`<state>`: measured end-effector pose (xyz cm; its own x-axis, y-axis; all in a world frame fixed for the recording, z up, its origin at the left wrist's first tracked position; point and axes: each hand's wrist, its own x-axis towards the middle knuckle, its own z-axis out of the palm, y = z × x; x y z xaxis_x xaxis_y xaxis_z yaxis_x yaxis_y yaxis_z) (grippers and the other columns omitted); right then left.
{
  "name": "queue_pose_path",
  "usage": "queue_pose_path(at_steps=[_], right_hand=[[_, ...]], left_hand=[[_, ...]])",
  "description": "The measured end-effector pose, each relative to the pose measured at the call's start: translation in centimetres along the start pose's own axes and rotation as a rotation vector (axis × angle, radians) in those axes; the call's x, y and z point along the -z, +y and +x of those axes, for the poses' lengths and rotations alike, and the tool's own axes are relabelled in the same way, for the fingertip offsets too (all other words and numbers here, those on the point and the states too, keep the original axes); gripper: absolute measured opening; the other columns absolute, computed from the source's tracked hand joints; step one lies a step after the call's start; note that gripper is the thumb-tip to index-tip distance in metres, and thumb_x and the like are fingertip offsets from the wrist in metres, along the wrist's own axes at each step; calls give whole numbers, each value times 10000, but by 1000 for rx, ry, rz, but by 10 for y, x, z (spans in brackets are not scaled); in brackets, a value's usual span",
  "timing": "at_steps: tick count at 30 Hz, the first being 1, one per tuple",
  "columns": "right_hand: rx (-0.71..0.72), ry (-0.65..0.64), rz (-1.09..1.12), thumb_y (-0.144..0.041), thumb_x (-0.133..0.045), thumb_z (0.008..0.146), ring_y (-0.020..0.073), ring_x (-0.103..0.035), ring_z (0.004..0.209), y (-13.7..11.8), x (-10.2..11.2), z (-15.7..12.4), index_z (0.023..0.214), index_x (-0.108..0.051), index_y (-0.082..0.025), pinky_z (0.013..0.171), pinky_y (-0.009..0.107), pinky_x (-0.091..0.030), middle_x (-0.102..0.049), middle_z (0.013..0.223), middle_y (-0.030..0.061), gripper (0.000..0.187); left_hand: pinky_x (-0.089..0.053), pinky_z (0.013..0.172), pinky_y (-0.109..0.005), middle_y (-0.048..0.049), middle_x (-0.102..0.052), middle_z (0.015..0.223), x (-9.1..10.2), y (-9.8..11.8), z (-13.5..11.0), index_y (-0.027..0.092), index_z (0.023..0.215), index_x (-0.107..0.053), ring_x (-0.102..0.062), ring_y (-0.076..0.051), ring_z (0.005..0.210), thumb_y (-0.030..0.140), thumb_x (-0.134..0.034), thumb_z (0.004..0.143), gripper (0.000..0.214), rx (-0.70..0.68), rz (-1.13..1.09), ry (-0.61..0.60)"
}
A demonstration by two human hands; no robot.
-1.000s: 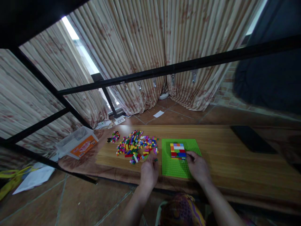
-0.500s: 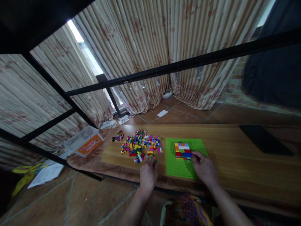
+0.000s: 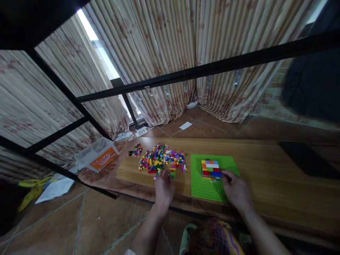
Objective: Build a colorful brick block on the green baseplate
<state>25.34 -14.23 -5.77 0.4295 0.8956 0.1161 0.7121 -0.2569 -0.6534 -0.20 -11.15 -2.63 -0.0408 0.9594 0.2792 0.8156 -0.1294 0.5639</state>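
A green studded baseplate (image 3: pixel 209 189) lies on a wooden board. On it stands a small block of coloured bricks (image 3: pixel 210 169). My right hand (image 3: pixel 236 189) rests on the plate's right part, its curled fingertips touching the right edge of that block. To the left spreads a heap of loose small bricks (image 3: pixel 162 161). My left hand (image 3: pixel 164 187) lies at the near edge of the heap with its fingers bent down among the bricks; what they grip is hidden.
A wooden board (image 3: pixel 260 166) carries everything. A clear plastic box with an orange label (image 3: pixel 97 156) sits at the left end. A small separate cluster of bricks (image 3: pixel 135 150) lies beyond the heap. Black metal bars (image 3: pixel 186 76) cross overhead. A dark flat object (image 3: pixel 308 161) lies far right.
My left hand has moved forward from the board's near edge into the heap of loose bricks. My right hand has stayed by the brick block. The camera has shifted slightly.
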Motion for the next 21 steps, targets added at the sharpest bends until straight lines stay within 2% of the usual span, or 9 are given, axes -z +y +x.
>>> queue_pose_path(at_steps=[5,9,13,16,21], right_hand=[[4,10,41,-371,-402,872,245,-672,790,-1,0,0,1021,-688,-180,680,323,-469,-736,899,106,375],[14,14,40,-352,-408,875,229,-670,756,-2,1,0,1012,-688,-182,674,317,-464,-735,856,96,356],[27,3,78,-322,-395,885,227,-672,812,-5,1,-1,1012,-679,-173,723,320,-472,-734,924,99,344],[29,2,82,-302,-390,887,222,-672,814,-7,2,-1,1016,-676,-181,725,318,-472,-733,936,90,336],[10,12,77,-278,-418,874,222,-669,833,-8,2,0,1002,-684,-191,739,318,-467,-734,935,87,308]], left_hand=[[-473,830,-267,-63,-643,1038,-9,31,8,209,1048,-632,-611,-178,947,173,-506,865,225,-154,4,-94],[-475,799,-281,-88,-655,1031,-23,44,16,199,1039,-656,-622,-205,923,206,-543,852,219,-112,175,-202],[-465,769,-282,-104,-676,983,-29,42,19,192,1027,-664,-639,-213,899,152,-495,863,238,-90,250,-245],[-460,758,-271,-97,-683,960,-27,41,16,188,1000,-661,-645,-198,876,157,-476,884,221,-107,190,-215],[-464,777,-246,-42,-694,905,-20,50,9,192,896,-656,-642,-157,850,117,-506,860,171,-130,-60,-224]])
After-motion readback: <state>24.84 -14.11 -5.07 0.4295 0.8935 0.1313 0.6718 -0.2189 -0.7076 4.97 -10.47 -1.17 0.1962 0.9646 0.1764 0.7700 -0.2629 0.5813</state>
